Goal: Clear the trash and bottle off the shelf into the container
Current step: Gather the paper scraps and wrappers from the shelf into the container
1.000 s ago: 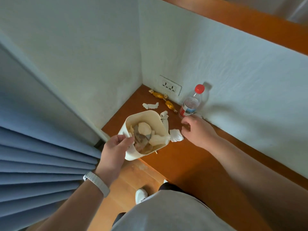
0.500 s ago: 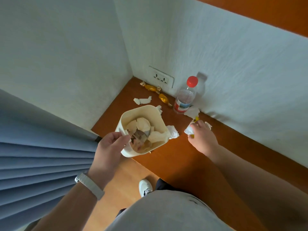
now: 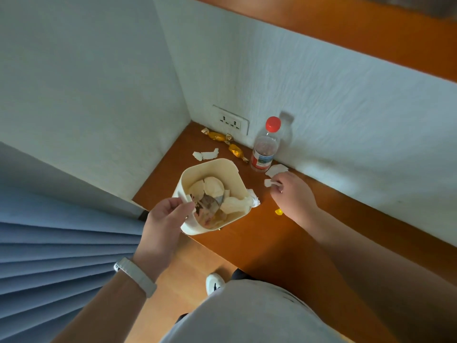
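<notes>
Holding container (image 3: 210, 165) rim, left hand (image 3: 163, 224) | right hand (image 3: 294, 196) pinching paper scrap (image 3: 267, 182)

The person wears a grey shirt (image 3: 247, 315), white wristband (image 3: 136, 276) and white shoe (image 3: 214, 283)

A wall socket (image 3: 231, 120) (white, double) sits near the corner; a pleated blue curtain (image 3: 61, 256) hangs left.

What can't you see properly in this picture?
Head view:
- Bottle label: too small to read.
- Container bottom: covered by the trash inside.
- Yellow bit: partly hidden by the right hand.
- Scrap: curled fingers hide whether it is pinched.
- Shelf: right end cut off by the edge.
</notes>
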{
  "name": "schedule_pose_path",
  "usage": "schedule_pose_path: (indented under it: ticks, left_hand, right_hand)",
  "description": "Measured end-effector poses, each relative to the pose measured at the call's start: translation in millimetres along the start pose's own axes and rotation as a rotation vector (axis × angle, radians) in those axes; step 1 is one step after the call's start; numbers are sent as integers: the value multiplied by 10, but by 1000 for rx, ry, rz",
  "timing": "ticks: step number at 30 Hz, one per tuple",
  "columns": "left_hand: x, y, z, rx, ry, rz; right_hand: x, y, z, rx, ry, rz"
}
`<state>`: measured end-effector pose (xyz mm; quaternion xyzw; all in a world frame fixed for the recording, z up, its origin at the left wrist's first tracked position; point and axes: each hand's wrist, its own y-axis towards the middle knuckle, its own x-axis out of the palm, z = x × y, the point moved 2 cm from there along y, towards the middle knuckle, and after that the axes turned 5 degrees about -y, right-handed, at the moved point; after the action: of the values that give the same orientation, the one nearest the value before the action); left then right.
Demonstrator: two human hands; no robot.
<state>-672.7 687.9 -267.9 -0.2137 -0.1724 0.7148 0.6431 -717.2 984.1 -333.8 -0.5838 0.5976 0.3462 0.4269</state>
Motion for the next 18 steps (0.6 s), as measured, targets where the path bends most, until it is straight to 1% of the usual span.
schedule_pose_path:
  ticks: [4,5,7,9,11,15,18]
  left_hand:
    - [-55,-76,1,3,-7,-7]
    - [-72,-99,2,7,-12,-10]
    - [-110,-148,6,16,-9,-18]
    - [-152,-188,3,29,7,-19]
    - [-193,-224,9,47,14,-18]
    - [-245,-270,11,63,13,-10]
    - [-231,-277,3,58,-21,0]
  right_hand:
    - [-451,-121,-524,-137,175,96]
    - [-547,-169,-651,-184,201,84]
    - [-671,-277,-879,-267,220,3]
    - [-724,-386,-1071,-354,183,-77]
    - [-712,-495,-1218,-433,113,-121]
    - [-590,-662,-1354,-517,20,-211]
    - [-506,-725,-1353,-585,-107,-232]
